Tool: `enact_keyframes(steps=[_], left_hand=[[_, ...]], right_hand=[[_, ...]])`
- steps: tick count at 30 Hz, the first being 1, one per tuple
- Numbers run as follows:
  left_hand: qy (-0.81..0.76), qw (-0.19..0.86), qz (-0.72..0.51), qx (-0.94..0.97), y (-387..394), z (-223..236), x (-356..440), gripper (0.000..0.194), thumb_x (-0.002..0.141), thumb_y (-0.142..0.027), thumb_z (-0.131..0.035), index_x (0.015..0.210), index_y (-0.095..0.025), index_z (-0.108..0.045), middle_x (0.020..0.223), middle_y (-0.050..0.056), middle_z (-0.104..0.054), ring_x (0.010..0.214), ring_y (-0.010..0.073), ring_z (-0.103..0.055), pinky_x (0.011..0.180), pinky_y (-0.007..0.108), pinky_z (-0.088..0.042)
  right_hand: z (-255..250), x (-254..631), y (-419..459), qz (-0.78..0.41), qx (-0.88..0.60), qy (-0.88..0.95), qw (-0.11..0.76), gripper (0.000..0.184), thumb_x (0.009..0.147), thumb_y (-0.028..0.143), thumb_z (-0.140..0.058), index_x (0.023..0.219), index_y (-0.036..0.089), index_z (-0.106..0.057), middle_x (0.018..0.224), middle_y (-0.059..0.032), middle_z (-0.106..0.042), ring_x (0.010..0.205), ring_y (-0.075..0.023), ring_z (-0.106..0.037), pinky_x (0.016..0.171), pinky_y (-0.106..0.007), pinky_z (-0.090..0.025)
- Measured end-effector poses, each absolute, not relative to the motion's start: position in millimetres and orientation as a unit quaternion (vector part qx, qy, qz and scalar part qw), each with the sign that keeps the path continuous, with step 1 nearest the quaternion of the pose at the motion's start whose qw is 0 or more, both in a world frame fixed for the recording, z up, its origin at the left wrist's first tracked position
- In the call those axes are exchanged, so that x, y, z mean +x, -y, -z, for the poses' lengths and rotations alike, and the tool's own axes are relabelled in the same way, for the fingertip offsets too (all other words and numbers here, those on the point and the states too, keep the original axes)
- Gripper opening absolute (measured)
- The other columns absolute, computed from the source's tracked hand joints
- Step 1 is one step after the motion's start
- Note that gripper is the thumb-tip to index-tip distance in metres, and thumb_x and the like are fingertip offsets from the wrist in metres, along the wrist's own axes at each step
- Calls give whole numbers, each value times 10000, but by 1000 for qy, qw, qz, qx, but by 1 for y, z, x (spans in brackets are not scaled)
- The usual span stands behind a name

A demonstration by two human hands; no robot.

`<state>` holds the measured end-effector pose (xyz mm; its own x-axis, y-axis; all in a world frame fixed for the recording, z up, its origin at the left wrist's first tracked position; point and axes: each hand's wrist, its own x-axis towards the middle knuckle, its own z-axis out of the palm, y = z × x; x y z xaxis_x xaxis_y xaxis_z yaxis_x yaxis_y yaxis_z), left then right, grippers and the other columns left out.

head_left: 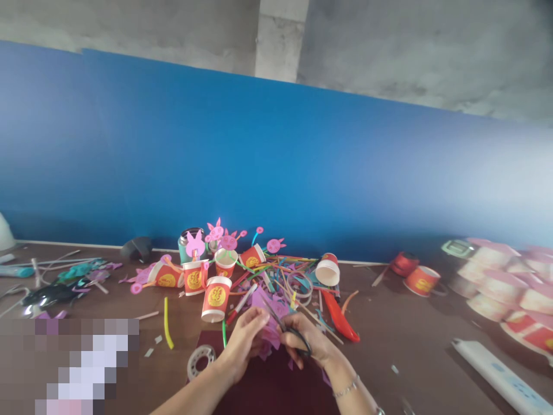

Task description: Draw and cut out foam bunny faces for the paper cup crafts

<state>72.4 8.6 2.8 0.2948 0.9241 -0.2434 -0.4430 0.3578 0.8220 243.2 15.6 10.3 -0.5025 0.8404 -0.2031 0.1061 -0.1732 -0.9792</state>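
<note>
My left hand (247,341) pinches a piece of purple paper (264,302) in front of me. On its right, my right hand (307,335) grips dark-handled scissors (277,317), their blades pointing up and left against the purple paper. Further purple scraps lie under and between the hands; the exact cut edge is hard to make out. Just beyond stands a red paper cup (216,298) with a yellow emblem. A roll of clear tape (201,362) lies left of my left wrist, and a red glossy pouch-like thing (339,317) lies beyond my right hand.
Behind the cups, pink paper animal faces (196,243) stick up. Coloured strips (289,270) form a tangled heap. A yellow strip (167,323) lies left. Stacked cups (492,288) and a white power strip (496,369) are at right. A blue partition (276,167) stands behind the table.
</note>
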Motion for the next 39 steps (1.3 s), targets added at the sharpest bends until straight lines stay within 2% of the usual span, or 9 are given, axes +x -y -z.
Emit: enact_keyframes(steps=[5, 9, 11, 14, 19, 23, 29, 39], left_hand=[[-376, 720, -422, 403, -10, 7, 77, 426, 595, -518, -731, 605, -198, -451, 353, -125, -300, 311, 19, -191, 355, 183, -72], [-368, 724, -402, 422, -10, 14, 79, 392, 576, -464, -765, 602, -186, -490, 338, -105, -347, 297, 22, -214, 347, 188, -69], [-370, 714, -429, 412, -10, 14, 79, 391, 577, -463, -770, 608, -179, -503, 351, -102, -359, 303, 21, -214, 351, 187, -79], [-370, 692, -494, 373, -12, 10, 76, 424, 588, -515, -754, 632, -186, -490, 377, -127, -296, 336, 20, -168, 366, 181, -94], [-361, 637, -604, 314, -16, 2, 69, 425, 612, -500, -761, 670, -189, -477, 445, -121, -288, 401, 35, -186, 405, 173, -157], [-361, 635, -613, 301, -16, 2, 68, 431, 606, -504, -769, 683, -190, -485, 458, -123, -269, 410, 40, -190, 416, 181, -177], [-355, 636, -608, 314, -17, 7, 69, 418, 645, -519, -746, 708, -175, -518, 443, -126, -266, 407, 38, -172, 409, 179, -168], [-367, 635, -600, 321, -17, 5, 69, 448, 610, -539, -760, 689, -179, -505, 442, -125, -270, 404, 33, -169, 399, 174, -165]], right_hand=[[-6, 242, -19, -605, -431, 582, 330, 358, 686, 497, -648, 707, 167, -513, 368, 71, -504, 270, -60, -387, 294, -152, -256], [-6, 237, -23, -553, -472, 574, 376, 339, 707, 482, -641, 685, 169, -513, 375, 69, -501, 289, -74, -431, 324, -164, -299], [-8, 233, -23, -530, -478, 567, 412, 342, 709, 486, -648, 701, 171, -516, 404, 67, -509, 308, -78, -444, 342, -176, -321], [-11, 229, -21, -519, -457, 569, 445, 327, 752, 486, -625, 774, 174, -527, 464, 55, -544, 359, -77, -455, 361, -175, -296], [-11, 219, -13, -576, -415, 599, 371, 345, 751, 493, -650, 780, 170, -534, 530, 26, -586, 444, -100, -509, 401, -187, -341], [-6, 210, -8, -609, -406, 602, 320, 390, 739, 532, -660, 793, 166, -538, 530, 20, -588, 436, -109, -533, 386, -187, -340], [2, 206, -9, -608, -412, 595, 326, 461, 712, 590, -664, 805, 157, -535, 484, 39, -562, 394, -94, -518, 348, -165, -323], [0, 205, -10, -594, -417, 602, 334, 439, 732, 560, -669, 777, 147, -528, 470, 41, -552, 368, -80, -507, 342, -152, -324]])
